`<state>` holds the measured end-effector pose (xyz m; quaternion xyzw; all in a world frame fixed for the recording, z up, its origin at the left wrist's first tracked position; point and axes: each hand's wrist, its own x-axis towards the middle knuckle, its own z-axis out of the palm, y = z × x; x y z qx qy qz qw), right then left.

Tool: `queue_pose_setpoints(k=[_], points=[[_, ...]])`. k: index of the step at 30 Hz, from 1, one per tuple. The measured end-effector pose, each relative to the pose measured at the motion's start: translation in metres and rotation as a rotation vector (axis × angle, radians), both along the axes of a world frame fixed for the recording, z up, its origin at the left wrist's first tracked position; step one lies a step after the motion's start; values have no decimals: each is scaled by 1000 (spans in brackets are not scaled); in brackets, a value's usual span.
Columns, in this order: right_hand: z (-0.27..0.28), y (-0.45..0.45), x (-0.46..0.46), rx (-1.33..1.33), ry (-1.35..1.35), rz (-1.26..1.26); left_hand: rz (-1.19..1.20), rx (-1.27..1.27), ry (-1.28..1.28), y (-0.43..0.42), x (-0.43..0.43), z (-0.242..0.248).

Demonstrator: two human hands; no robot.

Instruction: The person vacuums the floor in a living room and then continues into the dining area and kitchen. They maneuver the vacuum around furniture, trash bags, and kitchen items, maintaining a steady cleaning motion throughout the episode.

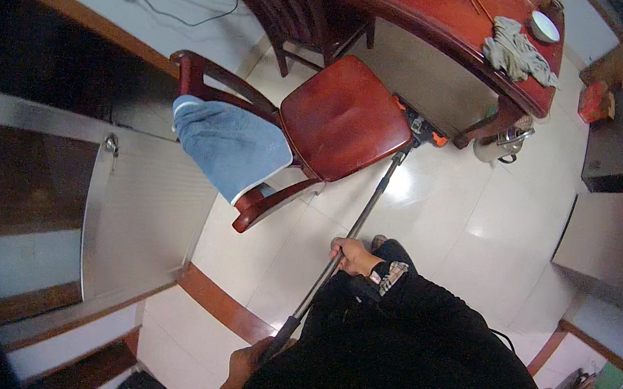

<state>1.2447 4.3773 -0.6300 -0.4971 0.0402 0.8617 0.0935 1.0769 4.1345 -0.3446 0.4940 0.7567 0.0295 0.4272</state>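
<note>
My right hand is closed around the middle of a metal mop pole. Lower down, my left hand grips the dark handle end, partly hidden by my black sleeve. The pole runs up to a mop head with orange clips, which lies on the tiled floor beside the table leg. The seat of a red wooden chair hides part of the mop head. A blue cloth with pale edging hangs over the chair's back.
A red wooden table holds a grey rag, a white bowl and chopsticks. Another chair stands at its side. A metal pot sits by the table leg. At left is a door; cabinets are at right.
</note>
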Motion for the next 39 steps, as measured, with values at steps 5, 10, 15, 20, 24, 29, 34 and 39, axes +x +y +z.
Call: queue_pose_setpoints(k=[5,10,15,20,24,29,34,39], points=[[-32,-14,6,32,-177,125,108,-102,-16,-19,11,-25],[-51,-19,43,98,-114,262,196,-196,9,-21,63,-32],[-31,29,105,138,0,306,433,-230,-55,25,133,-26],[-60,161,151,208,-198,306,479,-99,-90,143,195,-82],[-104,290,179,508,-389,431,386,-27,-101,258,225,-152],[-130,417,202,584,-607,399,407,167,-246,375,246,-212],[-190,396,206,597,-552,381,358,145,-239,346,241,-245],[-182,228,220,1028,-369,925,475,27,-170,193,248,-224]])
